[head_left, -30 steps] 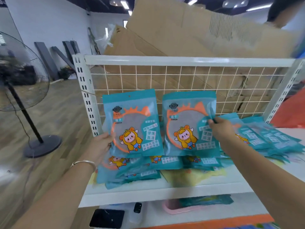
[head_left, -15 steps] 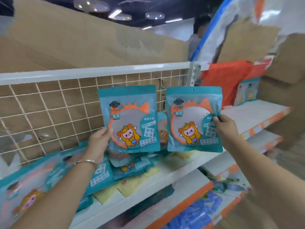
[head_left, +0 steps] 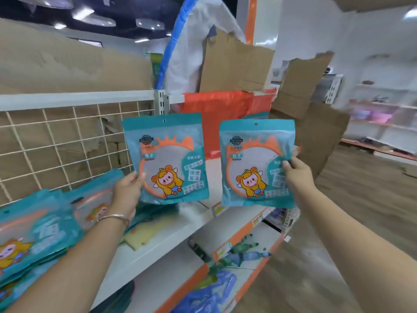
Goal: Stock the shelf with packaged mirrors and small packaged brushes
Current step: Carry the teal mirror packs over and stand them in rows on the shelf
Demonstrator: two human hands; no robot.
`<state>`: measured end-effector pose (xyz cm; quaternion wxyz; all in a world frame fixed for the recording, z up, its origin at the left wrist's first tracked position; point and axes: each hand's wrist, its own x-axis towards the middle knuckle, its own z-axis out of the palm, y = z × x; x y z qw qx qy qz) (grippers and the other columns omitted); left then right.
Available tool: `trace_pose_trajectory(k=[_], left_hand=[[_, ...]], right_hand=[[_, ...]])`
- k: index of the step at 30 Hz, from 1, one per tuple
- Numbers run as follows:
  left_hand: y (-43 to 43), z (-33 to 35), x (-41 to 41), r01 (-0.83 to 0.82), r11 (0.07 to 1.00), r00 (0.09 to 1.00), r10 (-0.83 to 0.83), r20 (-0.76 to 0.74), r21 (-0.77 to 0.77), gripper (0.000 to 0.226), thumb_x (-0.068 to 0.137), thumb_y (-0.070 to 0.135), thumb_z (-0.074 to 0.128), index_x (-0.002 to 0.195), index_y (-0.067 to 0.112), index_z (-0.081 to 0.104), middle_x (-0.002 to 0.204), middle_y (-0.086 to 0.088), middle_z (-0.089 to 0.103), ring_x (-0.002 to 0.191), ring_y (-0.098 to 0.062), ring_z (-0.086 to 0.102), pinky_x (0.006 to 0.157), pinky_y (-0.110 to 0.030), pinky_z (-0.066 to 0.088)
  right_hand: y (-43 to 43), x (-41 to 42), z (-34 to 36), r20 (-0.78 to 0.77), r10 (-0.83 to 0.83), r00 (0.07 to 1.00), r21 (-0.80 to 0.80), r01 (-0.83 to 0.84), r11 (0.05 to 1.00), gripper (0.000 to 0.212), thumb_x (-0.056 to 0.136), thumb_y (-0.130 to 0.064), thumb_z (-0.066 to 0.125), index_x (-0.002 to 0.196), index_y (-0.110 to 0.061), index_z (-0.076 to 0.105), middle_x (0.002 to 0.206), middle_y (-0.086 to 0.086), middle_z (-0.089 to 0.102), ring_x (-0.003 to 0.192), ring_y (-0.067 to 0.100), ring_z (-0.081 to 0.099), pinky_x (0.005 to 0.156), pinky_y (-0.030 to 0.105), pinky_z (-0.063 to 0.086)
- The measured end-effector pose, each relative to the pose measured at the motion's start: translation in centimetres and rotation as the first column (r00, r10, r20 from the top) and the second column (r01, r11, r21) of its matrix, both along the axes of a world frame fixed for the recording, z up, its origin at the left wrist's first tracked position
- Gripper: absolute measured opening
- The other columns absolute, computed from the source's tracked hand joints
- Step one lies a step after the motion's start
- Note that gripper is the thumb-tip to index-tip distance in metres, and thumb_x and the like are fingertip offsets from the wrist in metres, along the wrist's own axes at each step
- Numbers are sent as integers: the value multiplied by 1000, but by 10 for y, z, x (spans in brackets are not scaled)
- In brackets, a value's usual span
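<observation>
One head-worn wide-angle view looks forward and slightly down from close to the white shelf (head_left: 171, 231), which runs from near left to far right; the wooden floor (head_left: 361, 199) fills the right.

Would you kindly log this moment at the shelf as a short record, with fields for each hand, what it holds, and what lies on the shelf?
left hand: grips the lower left edge of the left mirror pack, held upright
right hand: fingers pinch the right edge of the right mirror pack, held upright
packs: apart, side by side, fronts toward the camera
shelf: white board with a wire grid back
on shelf: pile of teal packs lying flat at the left
left wrist: bracelet
</observation>
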<state>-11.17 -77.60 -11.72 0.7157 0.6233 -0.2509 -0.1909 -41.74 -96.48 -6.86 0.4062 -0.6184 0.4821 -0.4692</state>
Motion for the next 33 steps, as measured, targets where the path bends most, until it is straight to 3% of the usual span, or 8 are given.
trace_pose_trajectory(k=[5, 8, 10, 17, 21, 24, 29, 33], left_hand=[[-72, 3, -27, 52, 998, 999, -52, -11, 21, 24, 96, 15, 51, 116, 8, 62, 110, -9, 67, 97, -22, 63, 89, -34, 49], [-116, 2, -37, 89, 995, 996, -90, 7, 54, 13, 96, 16, 51, 92, 14, 63, 100, -8, 67, 91, -20, 64, 78, -30, 53], [-150, 0, -41, 102, 993, 994, -104, 20, 63, 18, 96, 14, 50, 82, 15, 61, 91, -6, 65, 84, -19, 63, 74, -28, 53], [-275, -18, -27, 208, 974, 973, -215, 80, 96, 20, 91, 23, 56, 90, 5, 63, 83, -10, 56, 79, -19, 49, 75, -36, 41], [-332, -14, -26, 226, 972, 972, -229, 47, 67, 25, 93, 17, 55, 94, -7, 61, 88, -16, 63, 80, -21, 55, 80, -43, 49], [-366, -12, -26, 223, 972, 974, -226, 34, 71, 21, 93, 14, 55, 96, -6, 63, 92, -19, 65, 81, -23, 58, 85, -47, 51], [-414, -17, -19, 199, 977, 979, -202, 35, 80, 22, 93, 16, 55, 93, -4, 63, 88, -17, 65, 81, -24, 57, 79, -41, 48], [-448, -22, -30, 169, 981, 984, -173, 40, 97, 15, 94, 15, 53, 91, 11, 67, 98, -19, 69, 84, -25, 62, 87, -48, 51]], right_hand=[[-51, -32, 0, 14, -64, 998, 13, 64, 998, 21, 100, -19, 40, 100, -17, 61, 82, 2, 55, 79, 20, 47, 76, 33, 40], [-83, -41, -7, 29, -126, 992, 42, 124, 991, 27, 99, -25, 41, 82, -28, 61, 84, 1, 63, 80, 23, 57, 95, 49, 46], [-109, -45, -14, 30, -160, 987, 69, 158, 985, 29, 97, -31, 42, 77, -36, 62, 83, -6, 66, 88, 27, 64, 95, 55, 45], [-203, -51, -18, 37, -183, 982, 44, 182, 982, 20, 99, -23, 42, 93, -21, 62, 82, -1, 62, 79, 22, 57, 90, 50, 48], [-256, -50, -16, 56, -206, 977, 46, 203, 978, 20, 99, -23, 44, 88, -24, 60, 82, 0, 63, 80, 23, 58, 87, 49, 50], [-289, -44, -14, 70, -207, 976, 69, 203, 977, 23, 99, -24, 43, 83, -27, 61, 78, -5, 63, 80, 22, 59, 88, 46, 49], [-344, -38, -16, 70, -206, 976, 94, 199, 975, 25, 98, -28, 43, 82, -30, 61, 80, -7, 66, 78, 20, 62, 94, 52, 48], [-392, -44, -23, 90, -164, 982, 112, 154, 982, 24, 100, -27, 42, 86, -28, 62, 86, -3, 68, 84, 24, 65, 93, 50, 50]])
